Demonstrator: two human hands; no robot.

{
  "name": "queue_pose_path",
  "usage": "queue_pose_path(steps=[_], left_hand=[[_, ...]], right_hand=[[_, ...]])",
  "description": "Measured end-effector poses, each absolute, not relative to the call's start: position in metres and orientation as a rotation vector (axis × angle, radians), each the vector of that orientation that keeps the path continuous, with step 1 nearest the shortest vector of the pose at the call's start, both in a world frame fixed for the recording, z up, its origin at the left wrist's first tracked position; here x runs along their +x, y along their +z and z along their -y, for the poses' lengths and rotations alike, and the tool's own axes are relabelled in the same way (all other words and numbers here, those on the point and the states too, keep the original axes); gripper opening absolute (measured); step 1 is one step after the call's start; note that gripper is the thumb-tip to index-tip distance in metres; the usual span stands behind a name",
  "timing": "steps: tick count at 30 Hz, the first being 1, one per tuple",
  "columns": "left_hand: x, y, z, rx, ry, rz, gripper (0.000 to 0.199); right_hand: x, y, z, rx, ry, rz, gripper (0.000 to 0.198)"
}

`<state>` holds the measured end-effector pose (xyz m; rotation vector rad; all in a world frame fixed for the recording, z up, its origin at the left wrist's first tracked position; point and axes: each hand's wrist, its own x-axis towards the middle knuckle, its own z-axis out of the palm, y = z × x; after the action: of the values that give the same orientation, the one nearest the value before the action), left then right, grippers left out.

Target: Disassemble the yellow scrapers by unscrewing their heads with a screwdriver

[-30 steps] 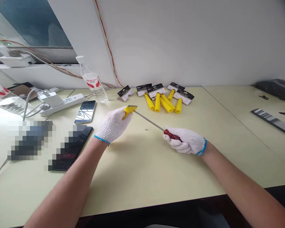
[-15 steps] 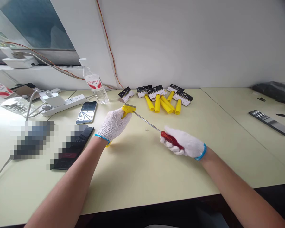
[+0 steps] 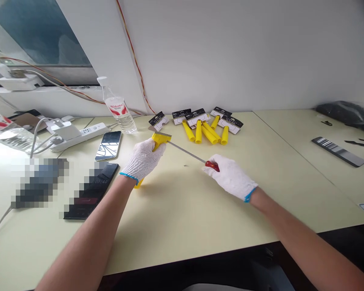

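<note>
Left hand (image 3: 144, 157), fingers wrapped round a yellow scraper (image 3: 160, 139). Right hand (image 3: 230, 174), fingers closed on a screwdriver (image 3: 186, 151) slanting away leftward to the scraper's head.

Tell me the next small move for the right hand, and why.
Probably a slight twist of the screwdriver with the right hand: its fingers are on the red handle, the tip appears to meet the yellow tool's head, and the left hand grips that tool.
</note>
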<state>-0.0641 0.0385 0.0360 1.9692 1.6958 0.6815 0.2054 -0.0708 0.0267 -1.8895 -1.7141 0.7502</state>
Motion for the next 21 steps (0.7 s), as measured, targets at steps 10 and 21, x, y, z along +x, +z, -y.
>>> queue_pose_path(steps=[10,21], left_hand=[[-0.061,0.038,-0.037,1.918,0.781,-1.654,0.018],[-0.071,0.036,-0.042,1.903,0.712,-1.610,0.025]], right_hand=[[0.220,0.028,0.049,-1.811,1.262,1.640,0.047],[0.229,0.030,0.032,-1.560,1.960,1.172,0.034]])
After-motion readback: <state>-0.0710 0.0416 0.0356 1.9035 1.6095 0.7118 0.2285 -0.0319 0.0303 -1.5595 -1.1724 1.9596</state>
